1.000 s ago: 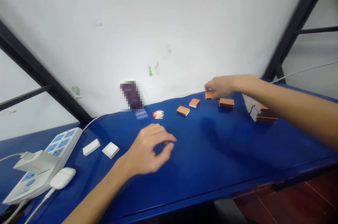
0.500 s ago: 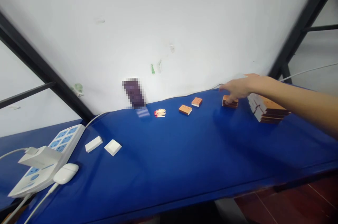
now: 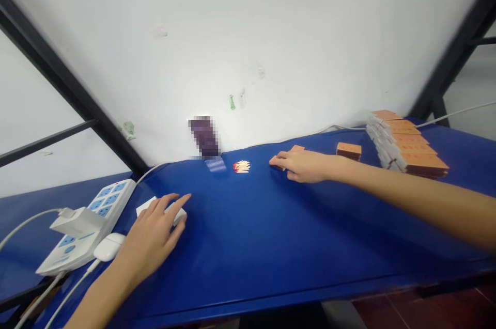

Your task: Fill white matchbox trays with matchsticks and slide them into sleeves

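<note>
My left hand [image 3: 151,233] reaches over two small white pieces at the left of the blue table. Its fingers are spread, with the thumb and forefinger about the white shallow tray [image 3: 178,214]. Under the same hand, the white oblong piece [image 3: 144,206] is partly hidden. My right hand [image 3: 306,165] has its fingers closed on an orange matchbox [image 3: 276,162] lying on the table, covering much of it. Just behind that hand, a second orange matchbox [image 3: 297,148] shows in part. A small pile of matches [image 3: 242,166] with red heads lies between the hands.
A short stack of matchboxes [image 3: 349,150] stands at the right, beside larger stacked orange-topped packs [image 3: 411,145]. At the left lie a power strip [image 3: 116,197] with a plugged-in charger [image 3: 79,221] and a white rounded case [image 3: 109,246] on a cable. A blurred dark rectangle [image 3: 205,137] leans on the wall.
My right hand has moved left from the short matchbox stack to the single matchbox. My left hand has come into view over the white pieces. The view has shifted slightly.
</note>
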The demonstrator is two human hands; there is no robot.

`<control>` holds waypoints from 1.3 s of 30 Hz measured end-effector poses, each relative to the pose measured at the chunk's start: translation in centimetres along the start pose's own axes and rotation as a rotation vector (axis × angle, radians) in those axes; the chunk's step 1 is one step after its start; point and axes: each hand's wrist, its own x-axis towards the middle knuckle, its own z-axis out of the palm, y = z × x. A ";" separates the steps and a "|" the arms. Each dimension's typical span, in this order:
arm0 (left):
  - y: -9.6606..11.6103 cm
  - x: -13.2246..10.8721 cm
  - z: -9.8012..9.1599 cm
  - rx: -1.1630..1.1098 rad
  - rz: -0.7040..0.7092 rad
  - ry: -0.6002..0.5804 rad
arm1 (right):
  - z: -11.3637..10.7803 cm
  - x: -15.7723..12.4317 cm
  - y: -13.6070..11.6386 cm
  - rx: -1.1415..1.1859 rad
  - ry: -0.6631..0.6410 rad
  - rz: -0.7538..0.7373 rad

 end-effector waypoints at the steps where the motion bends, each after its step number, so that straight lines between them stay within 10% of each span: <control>1: -0.6 0.4 0.2 0.026 -0.040 -0.008 | 0.1 0.2 -0.3 -0.030 -0.002 0.004; 6: -1.2 -0.7 2.2 -0.123 -0.061 -0.030 | 0.2 1.7 -2.1 -0.177 0.107 0.047; 16: 9.9 7.5 0.7 -1.033 0.257 -0.320 | 2.8 10.0 -4.0 0.207 0.104 -0.070; 28: 11.3 6.5 3.9 -0.617 0.497 0.036 | 3.6 6.7 -6.3 0.301 0.220 -0.178; 39: 11.2 6.1 3.2 -0.541 0.661 0.096 | 5.8 3.9 -6.4 0.397 0.501 -0.114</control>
